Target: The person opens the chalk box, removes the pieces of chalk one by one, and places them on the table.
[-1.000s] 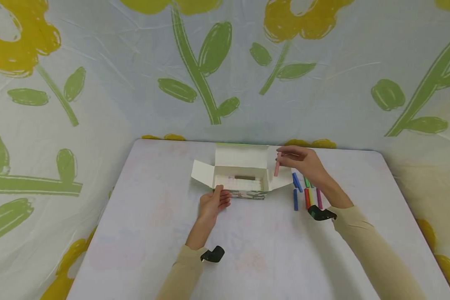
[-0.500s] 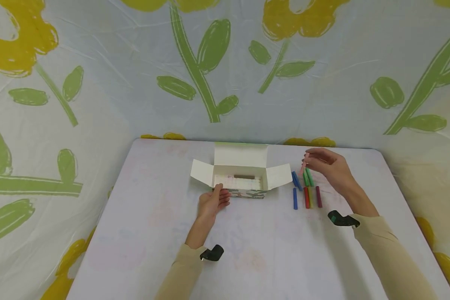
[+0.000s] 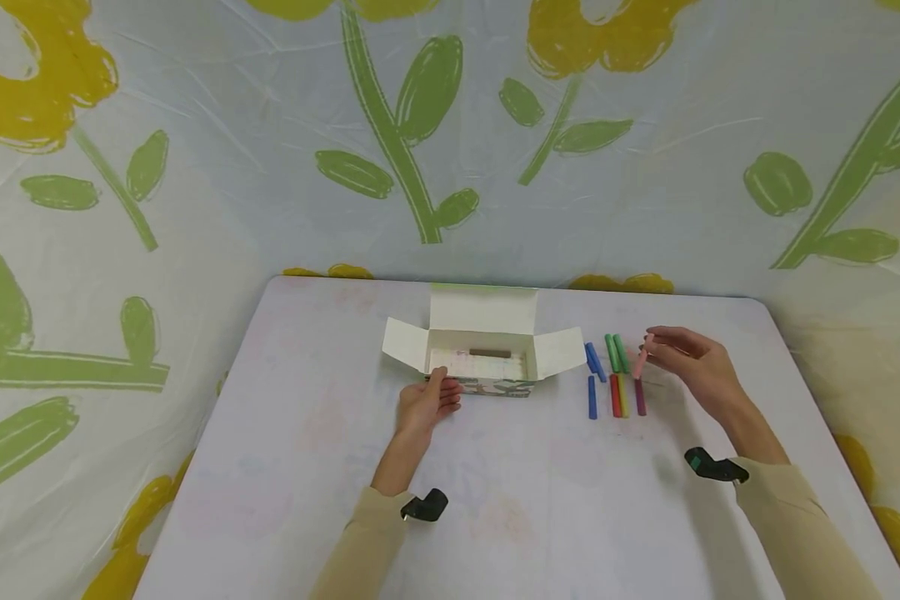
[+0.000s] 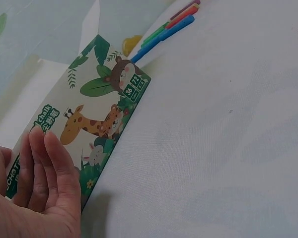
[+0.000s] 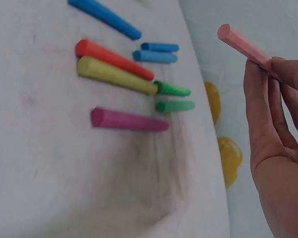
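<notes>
1. The right hand (image 3: pixel 693 367) pinches a pink chalk (image 5: pixel 248 47) between thumb and fingers (image 5: pixel 260 99). The chalk is up in the air, just past the right end of the row of chalks lying on the bench (image 3: pixel 540 500).
2. In that row lie a purple chalk (image 5: pixel 129 120), a yellow chalk (image 5: pixel 116 75), a red chalk (image 5: pixel 113 58), two green chalks (image 5: pixel 174 97) and some blue chalks (image 5: pixel 159 52). They lie close together, and some touch.
3. The left hand (image 3: pixel 425 406) rests against the front of the box (image 3: pixel 480 358). Its fingers (image 4: pixel 47 166) are straight and pressed together, flat on the animal picture.
4. The box is open, with its flaps spread out. One brown chalk (image 3: pixel 490 353) lies inside.
5. What could go wrong: chalk is round and can snap. I think the pink one might break if it drops, or roll if it lands crooked. It could also bump the purple one and push the row apart.
6. Room to move: there is bare bench to the right of the row and in front of it. The right edge of the bench is well apart from the chalks. The box's right flap sits near the blue chalks, so that side is tight.
</notes>
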`<state>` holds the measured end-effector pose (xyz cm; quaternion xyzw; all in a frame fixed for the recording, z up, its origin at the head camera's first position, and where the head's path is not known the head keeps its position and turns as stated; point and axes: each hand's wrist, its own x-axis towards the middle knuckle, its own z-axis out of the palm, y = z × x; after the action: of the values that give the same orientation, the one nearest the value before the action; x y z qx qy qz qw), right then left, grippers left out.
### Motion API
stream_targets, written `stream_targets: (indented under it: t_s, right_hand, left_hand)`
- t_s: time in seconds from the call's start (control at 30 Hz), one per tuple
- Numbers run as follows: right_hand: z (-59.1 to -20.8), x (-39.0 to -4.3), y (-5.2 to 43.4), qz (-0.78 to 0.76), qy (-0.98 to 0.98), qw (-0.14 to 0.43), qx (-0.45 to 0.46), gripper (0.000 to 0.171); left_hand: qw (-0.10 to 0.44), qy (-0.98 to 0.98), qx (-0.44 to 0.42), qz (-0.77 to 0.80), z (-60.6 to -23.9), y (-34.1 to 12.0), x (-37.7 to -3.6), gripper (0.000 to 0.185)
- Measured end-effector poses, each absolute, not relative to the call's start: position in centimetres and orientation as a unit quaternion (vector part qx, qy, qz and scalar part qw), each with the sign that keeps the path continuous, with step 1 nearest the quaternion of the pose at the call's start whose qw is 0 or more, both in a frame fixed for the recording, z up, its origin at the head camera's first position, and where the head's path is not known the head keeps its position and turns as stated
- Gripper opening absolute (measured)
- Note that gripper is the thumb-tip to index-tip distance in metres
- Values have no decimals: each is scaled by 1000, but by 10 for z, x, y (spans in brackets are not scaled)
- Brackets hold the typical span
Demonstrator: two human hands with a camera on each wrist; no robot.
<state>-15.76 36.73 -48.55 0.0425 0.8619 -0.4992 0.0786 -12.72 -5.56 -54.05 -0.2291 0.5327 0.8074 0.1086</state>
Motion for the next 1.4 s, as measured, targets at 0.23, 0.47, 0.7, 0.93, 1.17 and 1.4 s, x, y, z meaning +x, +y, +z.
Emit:
stream_targets:
  t_s: [0.23,0.47,0.7,0.93,1.17,1.4]
  right_hand:
    - [-503,-145,386,-484,869,92,51,57]
    - [-518,-137,396,-478,869,108,63,59]
    - [-531,-132,399,-450,885,103,54,59]
    - [-536,-134,387,-405,910,84,30,55]
    - [-529,-139,375,-371,926,60,18,44]
    - [-512,-148,368,-379,925,35,-3,42]
  left_hand:
    - [112,534,-228,807,-541,-56,-127,33]
    - [117,539,-218,805,-542,-56,-127,36]
    - [118,543,-214,803,-539,-55,-126,37]
    - [110,542,-217,804,-544,-55,-125,34]
    - [110,542,-215,805,-544,-55,-126,35]
    - [111,536,-214,809,-542,-57,-126,36]
